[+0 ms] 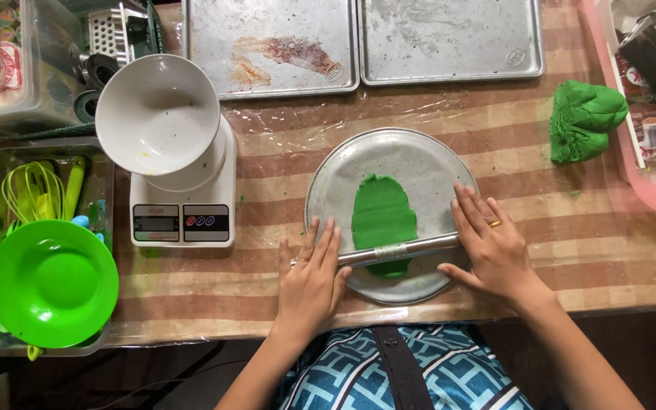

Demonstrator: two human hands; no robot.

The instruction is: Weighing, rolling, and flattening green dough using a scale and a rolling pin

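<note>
While both grips lie open, flat palms [311, 279] [493, 247] press the rolling pin [398, 250] over green dough [383, 216].

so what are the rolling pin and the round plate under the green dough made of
Rolling pin: looks like bare metal, probably steel, a shiny silver bar with highlights. Round plate: also metal, likely aluminium, dull grey and scuffed with a thin raised rim. Green dough: soft and matte, pressed flat.

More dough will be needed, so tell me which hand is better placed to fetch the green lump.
Probably the right hand: the dough lump lies on its side of the round tray, while the left hand would have to cross the rolling pin.
</note>
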